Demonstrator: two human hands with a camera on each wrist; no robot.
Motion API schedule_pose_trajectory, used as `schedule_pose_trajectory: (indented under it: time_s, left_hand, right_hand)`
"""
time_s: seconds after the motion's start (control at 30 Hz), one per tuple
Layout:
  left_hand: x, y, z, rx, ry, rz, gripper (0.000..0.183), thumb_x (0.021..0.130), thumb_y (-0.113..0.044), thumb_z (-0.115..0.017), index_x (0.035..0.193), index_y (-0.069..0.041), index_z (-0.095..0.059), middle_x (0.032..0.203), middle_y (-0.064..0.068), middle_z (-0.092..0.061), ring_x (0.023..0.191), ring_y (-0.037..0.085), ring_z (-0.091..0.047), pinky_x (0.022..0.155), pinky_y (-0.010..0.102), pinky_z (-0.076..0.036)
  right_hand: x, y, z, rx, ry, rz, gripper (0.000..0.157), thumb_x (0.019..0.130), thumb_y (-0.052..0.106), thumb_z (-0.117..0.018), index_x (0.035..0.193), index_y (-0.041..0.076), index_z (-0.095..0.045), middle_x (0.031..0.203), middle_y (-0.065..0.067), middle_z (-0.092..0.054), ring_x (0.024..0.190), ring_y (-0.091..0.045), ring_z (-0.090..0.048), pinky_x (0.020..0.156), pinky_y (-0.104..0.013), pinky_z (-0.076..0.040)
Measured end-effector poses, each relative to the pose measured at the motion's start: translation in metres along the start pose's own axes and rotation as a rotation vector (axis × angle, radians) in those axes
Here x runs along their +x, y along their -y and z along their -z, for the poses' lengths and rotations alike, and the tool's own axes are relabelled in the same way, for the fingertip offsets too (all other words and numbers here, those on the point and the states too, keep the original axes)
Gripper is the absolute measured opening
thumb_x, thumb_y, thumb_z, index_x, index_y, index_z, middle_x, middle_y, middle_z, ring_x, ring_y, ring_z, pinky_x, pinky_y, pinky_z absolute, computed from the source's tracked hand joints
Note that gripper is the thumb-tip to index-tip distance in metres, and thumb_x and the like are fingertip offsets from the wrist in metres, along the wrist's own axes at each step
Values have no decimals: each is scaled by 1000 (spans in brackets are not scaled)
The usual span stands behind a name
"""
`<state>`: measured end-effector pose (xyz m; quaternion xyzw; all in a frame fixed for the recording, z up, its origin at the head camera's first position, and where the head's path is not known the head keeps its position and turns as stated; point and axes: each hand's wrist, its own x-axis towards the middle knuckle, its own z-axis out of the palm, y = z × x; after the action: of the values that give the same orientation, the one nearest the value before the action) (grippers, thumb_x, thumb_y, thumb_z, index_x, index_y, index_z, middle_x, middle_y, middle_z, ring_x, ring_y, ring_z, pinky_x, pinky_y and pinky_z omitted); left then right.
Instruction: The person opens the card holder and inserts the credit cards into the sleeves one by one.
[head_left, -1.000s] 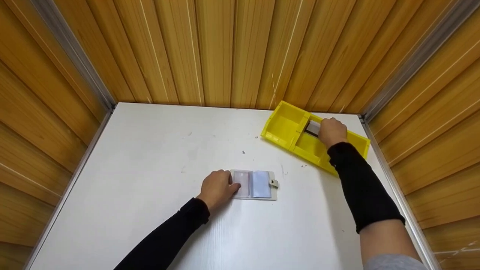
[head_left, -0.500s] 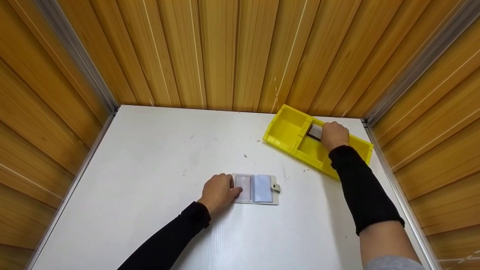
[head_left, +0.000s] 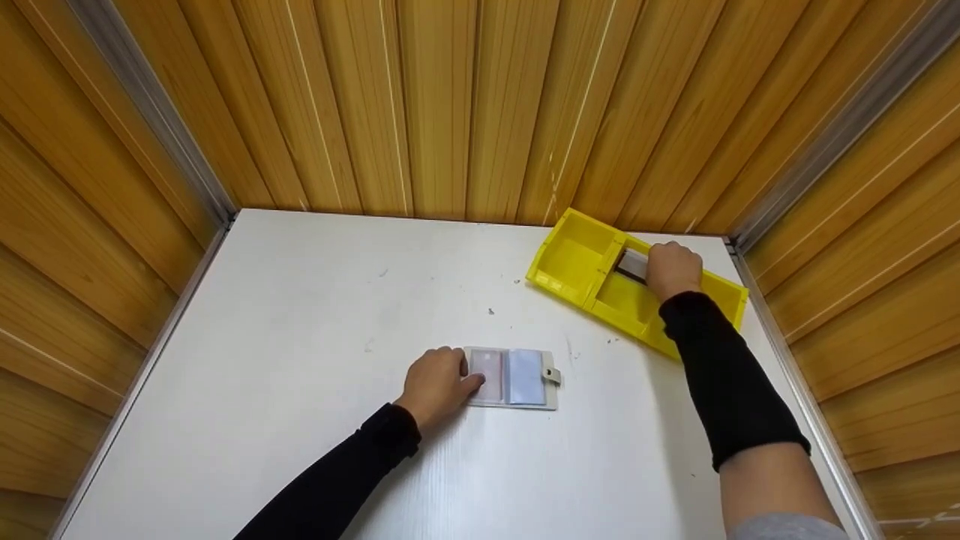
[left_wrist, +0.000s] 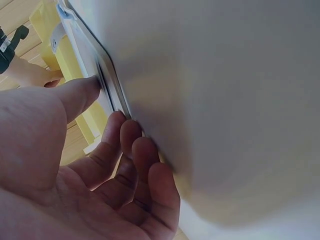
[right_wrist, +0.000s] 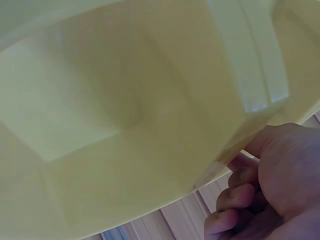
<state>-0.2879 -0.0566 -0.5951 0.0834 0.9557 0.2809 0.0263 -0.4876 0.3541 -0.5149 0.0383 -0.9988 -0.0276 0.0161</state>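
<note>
A small card holder (head_left: 526, 377) lies unfolded on the white table (head_left: 300, 337), clear sleeves facing up and a snap strap at its right. My left hand (head_left: 435, 384) grips its left edge; in the left wrist view the thumb (left_wrist: 82, 97) presses on the sleeve and the other fingers are curled along the edge. My right hand (head_left: 673, 270) reaches into the middle compartment of a yellow tray (head_left: 574, 279), over the right end of a grey, dark-edged flat piece (head_left: 633, 264). Its fingers look curled in the right wrist view, but I cannot tell whether they pinch anything.
The divided tray sits at an angle in the table's back right corner, near the wood-patterned back wall (head_left: 435, 112). A metal frame rail (head_left: 795, 375) runs along the table's right side. Small dark specks (head_left: 491, 311) dot the tabletop.
My right hand has shifted slightly rightward in the tray, baring a little more of the grey piece. The whole head view has dropped slightly. My left hand stays on the card holder.
</note>
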Motion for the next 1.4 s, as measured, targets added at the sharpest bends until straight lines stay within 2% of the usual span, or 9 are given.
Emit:
schedule_pose_trajectory:
  time_s: [0.67, 0.83, 1.1, 1.4]
  left_hand:
    - [1, -3, 0, -25, 0, -10, 34, 98, -38, -83, 83, -12, -67, 79, 0, -63, 76, 16, -54, 69, 34, -44]
    - [-1, -4, -1, 8, -9, -18, 34, 98, -39, -83, 82, -13, -66, 79, 1, -64, 77, 16, -55, 69, 34, -46]
    - [0, -4, 0, 14, -13, -16, 33, 97, -38, -84, 82, -14, -66, 79, 1, -65, 76, 16, -55, 67, 35, -46]
    - [0, -1, 1, -10, -15, -19, 34, 98, -38, -83, 82, -13, -65, 79, 0, -63, 76, 17, -55, 69, 36, -45]
  right_hand:
    - [-5, -12, -5, -21, -41, 7, 23, 108, -2, -56, 106, -15, -75, 100, -37, -73, 93, -54, -74, 82, -69, -62]
    - [-7, -14, -5, -25, -47, 5, 23, 107, -2, -56, 106, -15, -75, 102, -38, -74, 94, -55, -74, 81, -68, -62]
    - [-11, -15, 0, -25, -52, 17, 22, 106, -2, -58, 103, -16, -75, 99, -38, -74, 90, -53, -75, 78, -68, -63]
    - [-14, -12, 11, 38, -89, 30, 22, 105, 1, -60, 99, -14, -75, 96, -37, -73, 87, -53, -74, 76, -68, -61]
